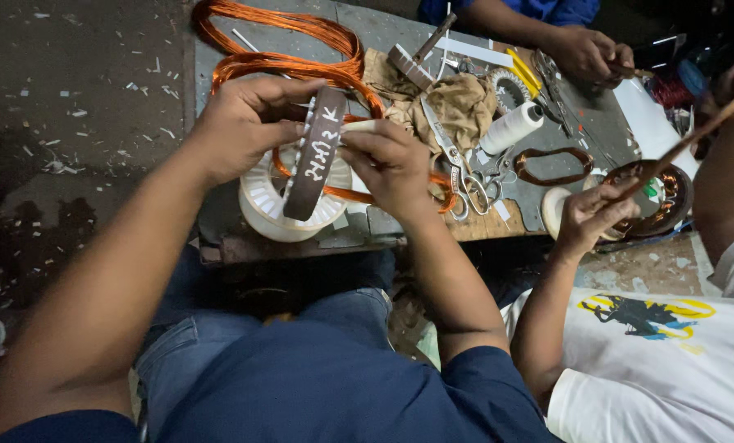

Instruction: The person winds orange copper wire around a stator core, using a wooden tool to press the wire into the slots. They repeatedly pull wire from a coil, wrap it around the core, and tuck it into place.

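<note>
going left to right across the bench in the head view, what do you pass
left hand → brown ring → right hand → scissors → white spool → small copper coil → co-worker's hand

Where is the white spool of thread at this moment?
In the head view, the white spool of thread lies on the workbench right of centre, between the crumpled tan cloth and a small oval copper coil, above the scissors.

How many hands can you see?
4: left hand and right hand on the brown stator ring; one co-worker's hand holding a stick; another's hand at the top. Others may be hidden.
</note>
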